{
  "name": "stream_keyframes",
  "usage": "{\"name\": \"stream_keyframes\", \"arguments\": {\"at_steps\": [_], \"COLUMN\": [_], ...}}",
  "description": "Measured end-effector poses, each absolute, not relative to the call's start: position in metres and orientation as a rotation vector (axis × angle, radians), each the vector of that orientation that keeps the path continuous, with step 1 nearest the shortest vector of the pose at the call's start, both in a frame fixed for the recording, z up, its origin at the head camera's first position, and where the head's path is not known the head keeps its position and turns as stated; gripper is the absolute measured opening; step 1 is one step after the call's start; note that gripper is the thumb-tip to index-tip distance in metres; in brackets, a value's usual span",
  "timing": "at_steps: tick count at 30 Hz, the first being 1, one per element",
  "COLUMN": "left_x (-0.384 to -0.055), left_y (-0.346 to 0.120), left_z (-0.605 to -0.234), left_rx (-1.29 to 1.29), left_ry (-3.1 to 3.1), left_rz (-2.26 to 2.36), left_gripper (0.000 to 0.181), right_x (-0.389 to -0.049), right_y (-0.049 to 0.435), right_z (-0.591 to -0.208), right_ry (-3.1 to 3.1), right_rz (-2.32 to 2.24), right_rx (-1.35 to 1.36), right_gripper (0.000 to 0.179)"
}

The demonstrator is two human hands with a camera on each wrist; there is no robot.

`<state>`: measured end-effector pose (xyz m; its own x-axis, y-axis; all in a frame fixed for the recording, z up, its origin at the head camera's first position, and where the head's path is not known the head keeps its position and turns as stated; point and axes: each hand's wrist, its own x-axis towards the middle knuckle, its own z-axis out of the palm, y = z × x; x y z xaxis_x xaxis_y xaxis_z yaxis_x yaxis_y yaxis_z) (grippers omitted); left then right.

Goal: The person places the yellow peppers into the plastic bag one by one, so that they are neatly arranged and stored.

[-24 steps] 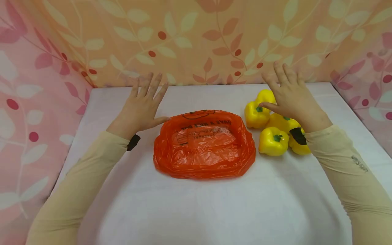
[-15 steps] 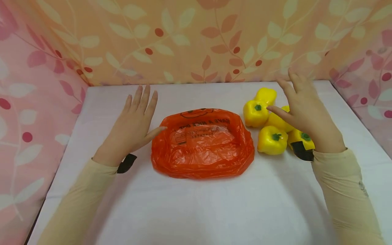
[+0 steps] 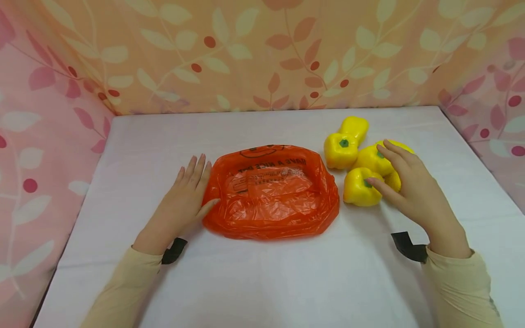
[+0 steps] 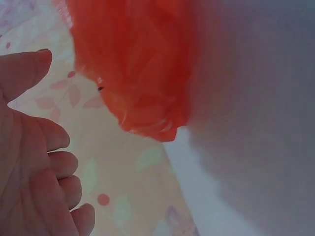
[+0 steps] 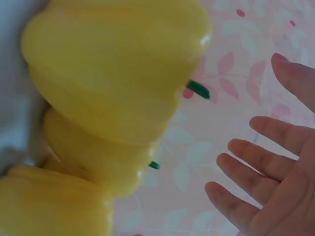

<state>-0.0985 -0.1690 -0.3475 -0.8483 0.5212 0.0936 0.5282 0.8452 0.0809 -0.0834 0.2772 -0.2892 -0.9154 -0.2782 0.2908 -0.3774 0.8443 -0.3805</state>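
An orange-red plastic bag lies spread on the white table, its mouth open upward and printed lettering on its inside. To its left is my left hand, fingers straight, with the thumb overlapping the bag's edge in the head view. The left wrist view shows that hand's palm facing the bag, holding nothing. Several yellow bell peppers with green stems sit grouped right of the bag. Over the nearer ones hovers my right hand, fingers spread and partly covering them. In the right wrist view its palm faces a pepper, apart from it.
A white cloth covers the table. Patterned curtains with leaves and red dots stand along the back and both sides. Black pieces stick out below both wrists, beside the beige sleeves.
Both hands have come down and back toward me, the left beside the bag, the right rightward over the nearer peppers. Bag and peppers stay in place.
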Motion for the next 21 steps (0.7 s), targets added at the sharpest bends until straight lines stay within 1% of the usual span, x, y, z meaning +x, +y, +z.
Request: {"name": "stream_keyframes", "arguments": {"at_steps": [7, 11, 15, 21], "left_x": [-0.093, -0.092, -0.092, -0.09], "left_y": [-0.167, -0.166, -0.164, -0.163], "left_z": [-0.361, -0.366, -0.369, -0.373], "left_rx": [-0.776, -0.742, -0.756, -0.79], "left_ry": [-2.99, -2.983, -3.003, -3.028], "left_rz": [-0.225, -0.251, -0.25, -0.259], "left_gripper": [0.078, 0.076, 0.075, 0.072], "right_x": [-0.075, -0.073, -0.073, -0.08], "right_y": [0.274, 0.275, 0.278, 0.277], "right_z": [-0.302, -0.304, -0.306, -0.311], "right_ry": [-2.852, -2.897, -2.925, -2.95], "right_rz": [0.725, 0.73, 0.723, 0.689], "right_rx": [0.462, 0.44, 0.488, 0.51], "right_gripper": [0.068, 0.064, 0.061, 0.065]}}
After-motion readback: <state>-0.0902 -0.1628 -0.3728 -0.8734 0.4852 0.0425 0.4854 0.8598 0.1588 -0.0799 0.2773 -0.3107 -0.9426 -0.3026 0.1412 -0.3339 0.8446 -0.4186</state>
